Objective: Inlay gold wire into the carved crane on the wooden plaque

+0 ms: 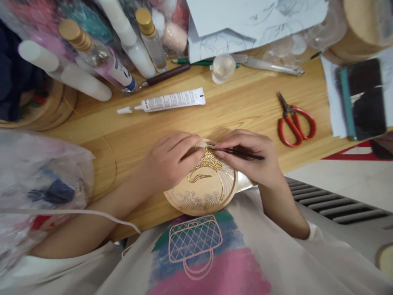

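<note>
A round wooden plaque (202, 203) lies at the table's near edge, with a crane drawn on it and partly outlined in gold wire (211, 160). My left hand (172, 159) is closed over its upper left rim, fingers bent and thumb near the gold lines; whether wire is between the fingertips cannot be seen. In my right hand (250, 153), thumb and fingers pinch slim black tweezers (245, 153). Their tips reach the plaque's top part, close to my left fingertips. A loose strand of thin wire (114, 157) curves across the table left of my left hand.
Beyond the plaque lie a white glue tube (173, 100), its cap (124, 110) and red-handled pliers (295, 123). Bottles (101, 61), a small cup (223, 67), pens and sketches (258, 16) line the back. A phone (367, 98) is at right, a plastic bag (46, 176) at left.
</note>
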{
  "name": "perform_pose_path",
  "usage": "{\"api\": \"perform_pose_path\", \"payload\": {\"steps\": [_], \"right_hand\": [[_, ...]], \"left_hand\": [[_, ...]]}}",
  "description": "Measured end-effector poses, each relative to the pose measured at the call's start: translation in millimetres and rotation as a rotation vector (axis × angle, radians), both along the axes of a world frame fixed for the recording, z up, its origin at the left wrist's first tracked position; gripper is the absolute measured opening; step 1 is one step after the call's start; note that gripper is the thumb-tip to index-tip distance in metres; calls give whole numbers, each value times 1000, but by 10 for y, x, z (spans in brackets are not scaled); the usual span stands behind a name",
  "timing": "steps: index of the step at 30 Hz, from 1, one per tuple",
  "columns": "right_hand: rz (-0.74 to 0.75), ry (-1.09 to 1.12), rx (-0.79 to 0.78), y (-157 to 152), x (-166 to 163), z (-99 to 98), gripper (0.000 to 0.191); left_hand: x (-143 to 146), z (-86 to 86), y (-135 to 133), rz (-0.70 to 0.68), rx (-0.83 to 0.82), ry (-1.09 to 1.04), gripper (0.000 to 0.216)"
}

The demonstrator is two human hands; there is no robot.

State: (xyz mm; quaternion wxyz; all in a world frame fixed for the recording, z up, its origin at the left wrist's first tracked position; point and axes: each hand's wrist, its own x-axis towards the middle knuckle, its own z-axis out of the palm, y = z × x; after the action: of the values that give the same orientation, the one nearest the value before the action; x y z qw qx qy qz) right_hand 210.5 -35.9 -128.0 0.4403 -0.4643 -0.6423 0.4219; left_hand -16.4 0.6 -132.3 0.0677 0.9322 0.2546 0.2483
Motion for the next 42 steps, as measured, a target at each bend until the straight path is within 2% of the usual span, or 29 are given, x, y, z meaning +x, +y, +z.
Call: {"api": "perform_pose_path", "payload": {"steps": [5, 13, 24, 31, 36, 42], "right_hand": [[-3, 10, -13, -3, -3, 1, 12], [5, 2, -26, -4, 4, -2, 12], [9, -3, -32, -2, 4, 9, 12], [-56, -2, -30, -8, -14, 16, 7], [-83, 4, -44, -10, -19, 22, 7], [-94, 24, -56, -11, -23, 20, 8]], "left_hand": [[-18, 1, 8, -29, 28, 28, 14], [16, 18, 1, 5, 0, -18, 7], [13, 22, 12, 9, 1, -13, 9], [-23, 61, 32, -66, 19, 23, 15], [-20, 28, 5, -15, -10, 36, 17], [-3, 5, -8, -15, 42, 32, 17]]}}
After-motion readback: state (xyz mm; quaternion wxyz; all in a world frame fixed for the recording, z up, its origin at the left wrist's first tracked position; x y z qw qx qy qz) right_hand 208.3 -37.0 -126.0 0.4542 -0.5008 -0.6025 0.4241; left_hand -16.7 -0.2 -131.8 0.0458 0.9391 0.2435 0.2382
